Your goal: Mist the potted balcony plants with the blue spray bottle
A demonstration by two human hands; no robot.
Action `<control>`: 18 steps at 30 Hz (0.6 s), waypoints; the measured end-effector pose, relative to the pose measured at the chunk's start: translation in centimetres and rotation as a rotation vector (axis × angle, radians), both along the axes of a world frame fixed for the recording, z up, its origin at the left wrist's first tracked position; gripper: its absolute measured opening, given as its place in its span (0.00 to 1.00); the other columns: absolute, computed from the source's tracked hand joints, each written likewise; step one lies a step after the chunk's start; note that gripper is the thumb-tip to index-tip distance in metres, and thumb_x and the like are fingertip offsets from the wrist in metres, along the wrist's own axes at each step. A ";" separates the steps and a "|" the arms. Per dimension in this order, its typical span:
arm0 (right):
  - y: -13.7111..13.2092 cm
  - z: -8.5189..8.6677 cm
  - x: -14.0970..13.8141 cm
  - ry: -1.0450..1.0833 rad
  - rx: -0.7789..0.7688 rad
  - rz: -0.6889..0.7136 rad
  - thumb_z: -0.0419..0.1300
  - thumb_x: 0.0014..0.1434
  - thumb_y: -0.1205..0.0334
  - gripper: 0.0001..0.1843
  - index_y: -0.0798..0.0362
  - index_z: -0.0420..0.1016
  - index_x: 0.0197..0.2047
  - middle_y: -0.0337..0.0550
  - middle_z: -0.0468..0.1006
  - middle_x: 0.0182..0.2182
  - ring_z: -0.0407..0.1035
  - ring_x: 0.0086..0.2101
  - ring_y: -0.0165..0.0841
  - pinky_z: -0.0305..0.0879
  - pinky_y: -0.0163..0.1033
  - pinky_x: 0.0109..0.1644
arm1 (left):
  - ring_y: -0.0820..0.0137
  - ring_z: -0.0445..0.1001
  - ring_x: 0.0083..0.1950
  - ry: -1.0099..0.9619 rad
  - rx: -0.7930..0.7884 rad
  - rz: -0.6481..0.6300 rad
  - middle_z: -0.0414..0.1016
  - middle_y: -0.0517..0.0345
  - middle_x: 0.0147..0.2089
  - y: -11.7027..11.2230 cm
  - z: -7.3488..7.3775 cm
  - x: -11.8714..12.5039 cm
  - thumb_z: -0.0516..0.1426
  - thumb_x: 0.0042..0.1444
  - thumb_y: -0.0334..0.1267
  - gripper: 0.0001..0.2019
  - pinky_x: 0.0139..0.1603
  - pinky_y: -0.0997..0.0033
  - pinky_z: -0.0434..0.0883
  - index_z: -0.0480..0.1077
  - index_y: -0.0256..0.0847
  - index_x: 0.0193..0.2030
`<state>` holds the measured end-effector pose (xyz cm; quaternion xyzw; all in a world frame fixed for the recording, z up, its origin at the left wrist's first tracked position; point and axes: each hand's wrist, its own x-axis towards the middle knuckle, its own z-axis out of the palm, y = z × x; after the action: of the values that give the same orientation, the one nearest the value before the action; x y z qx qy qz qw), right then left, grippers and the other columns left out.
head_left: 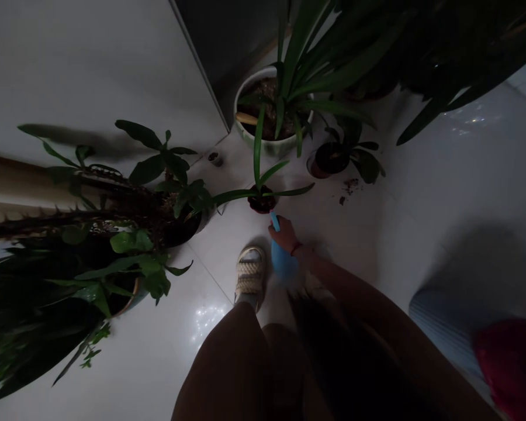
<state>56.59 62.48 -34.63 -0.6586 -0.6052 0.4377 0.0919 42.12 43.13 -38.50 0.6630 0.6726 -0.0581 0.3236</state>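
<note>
Fingers of the right hand (284,235) grasp a blue bottle (283,257), its nozzle touching the small pot (262,203) on the floor (377,234). The left hand is out of view.

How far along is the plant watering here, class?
Done: nothing shows which pots are already watered. In hand: the right hand holds a blue watering can, spout at the small dark pot. Left: the small brown pot and large white pot beyond may still need water.
</note>
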 end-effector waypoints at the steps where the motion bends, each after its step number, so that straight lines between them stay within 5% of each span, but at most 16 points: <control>1: 0.0 0.0 0.0 -0.001 -0.006 -0.001 0.60 0.59 0.67 0.04 0.48 0.71 0.34 0.49 0.83 0.36 0.78 0.40 0.43 0.72 0.41 0.46 | 0.51 0.32 0.87 0.000 0.012 0.001 0.27 0.54 0.87 -0.1 0.2 0.1 0.49 0.74 0.37 0.38 0.86 0.58 0.30 0.44 0.36 0.87; 14: -0.2 -0.1 -0.1 0.042 -0.001 -0.012 0.58 0.58 0.66 0.06 0.48 0.69 0.29 0.46 0.81 0.31 0.76 0.36 0.40 0.71 0.40 0.45 | 0.55 0.29 0.88 0.005 0.039 -0.017 0.32 0.52 0.88 -0.1 0.9 0.3 0.44 0.75 0.36 0.37 0.85 0.61 0.26 0.39 0.37 0.88; 18: 0.0 0.2 -0.1 0.066 -0.019 -0.022 0.59 0.57 0.67 0.03 0.50 0.72 0.32 0.48 0.82 0.33 0.77 0.37 0.40 0.71 0.41 0.47 | 0.50 0.31 0.88 -0.015 0.021 -0.026 0.31 0.51 0.88 -0.3 0.5 0.3 0.50 0.72 0.37 0.41 0.86 0.58 0.26 0.38 0.36 0.88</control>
<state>56.47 62.47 -34.38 -0.6513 -0.5903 0.4639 0.1101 42.37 42.86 -38.03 0.6753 0.6621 -0.0503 0.3211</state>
